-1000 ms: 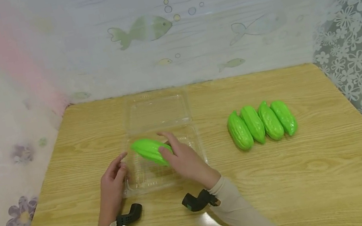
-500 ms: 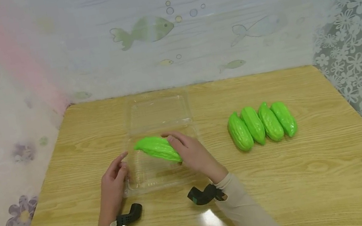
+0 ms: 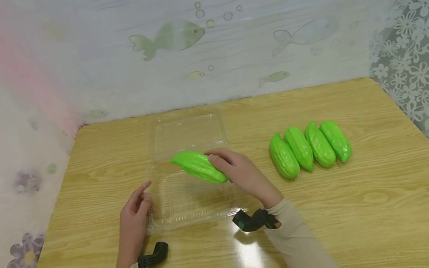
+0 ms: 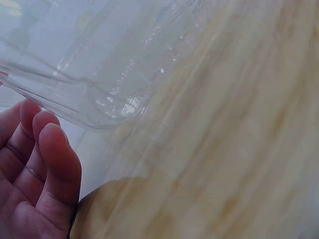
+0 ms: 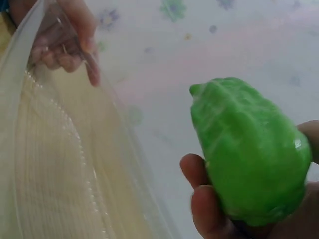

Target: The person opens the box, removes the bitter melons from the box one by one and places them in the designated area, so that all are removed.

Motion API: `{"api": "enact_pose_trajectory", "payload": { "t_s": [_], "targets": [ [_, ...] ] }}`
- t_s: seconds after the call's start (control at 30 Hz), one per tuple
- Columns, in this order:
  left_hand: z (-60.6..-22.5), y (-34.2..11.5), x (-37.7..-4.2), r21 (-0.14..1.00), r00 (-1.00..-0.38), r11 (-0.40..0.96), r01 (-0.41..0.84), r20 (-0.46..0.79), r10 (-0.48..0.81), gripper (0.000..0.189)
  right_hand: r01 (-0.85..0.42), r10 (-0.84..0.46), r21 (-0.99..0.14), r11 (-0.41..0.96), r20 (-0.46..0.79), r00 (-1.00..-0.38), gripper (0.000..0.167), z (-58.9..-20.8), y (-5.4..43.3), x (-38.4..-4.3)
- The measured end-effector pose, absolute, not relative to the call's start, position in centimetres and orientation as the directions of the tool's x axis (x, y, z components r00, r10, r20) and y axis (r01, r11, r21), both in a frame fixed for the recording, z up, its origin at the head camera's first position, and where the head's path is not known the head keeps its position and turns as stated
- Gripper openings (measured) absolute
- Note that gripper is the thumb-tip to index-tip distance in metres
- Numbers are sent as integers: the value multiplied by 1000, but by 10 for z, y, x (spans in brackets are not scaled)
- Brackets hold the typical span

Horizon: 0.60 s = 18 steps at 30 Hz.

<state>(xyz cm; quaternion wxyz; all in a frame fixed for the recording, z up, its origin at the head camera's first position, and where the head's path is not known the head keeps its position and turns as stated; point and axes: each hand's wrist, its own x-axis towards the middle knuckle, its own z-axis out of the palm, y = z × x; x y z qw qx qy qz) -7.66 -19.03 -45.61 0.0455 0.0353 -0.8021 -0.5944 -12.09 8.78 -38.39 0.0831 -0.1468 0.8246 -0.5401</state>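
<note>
My right hand (image 3: pixel 247 173) holds a glossy, ridged green bitter melon (image 3: pixel 198 166) above a clear plastic clamshell container (image 3: pixel 195 220). In the right wrist view, fingers and thumb wrap around the lower end of the bitter melon (image 5: pixel 249 154), its stem tip pointing up and away. The container lies with its lid (image 3: pixel 186 134) folded back; no other bitter melon shows inside. My left hand (image 3: pixel 133 215) grips the container's left rim. The left wrist view has its curled fingertips (image 4: pixel 60 149) against the rim (image 4: pixel 65 115); its thumb's contact is hard to make out there.
Several more green bitter melons (image 3: pixel 309 149) lie side by side in a row on the right of the wooden table (image 3: pixel 361 208). Patterned fabric curtains (image 3: pixel 243 52) border the table's back and both sides. A black camera (image 3: pixel 251 219) sits on each wrist.
The right hand has moved to the right and slightly away over the container, carrying the bitter melon with it. The left hand and the row of bitter melons stay where they were.
</note>
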Motion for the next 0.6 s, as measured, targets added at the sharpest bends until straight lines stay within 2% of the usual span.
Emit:
{"api": "enact_pose_trajectory", "payload": {
  "t_s": [0.13, 0.3, 0.6],
  "targets": [
    [-461, -191, -77, 957, -994, 290, 22, 52, -95, 35, -116, -322, -929, 351, -4, -947, 38, -371, 92, -118],
    [-460, -192, -77, 955, -995, 294, 33, 58, -77, 36, -88, -308, -937, 339, -22, -951, 42, -353, 97, -112],
    [-441, -184, -72, 953, -996, 301, 18, 44, -80, 36, -43, -313, -953, 299, -56, -948, 51, -379, 112, -127]
  ]
}}
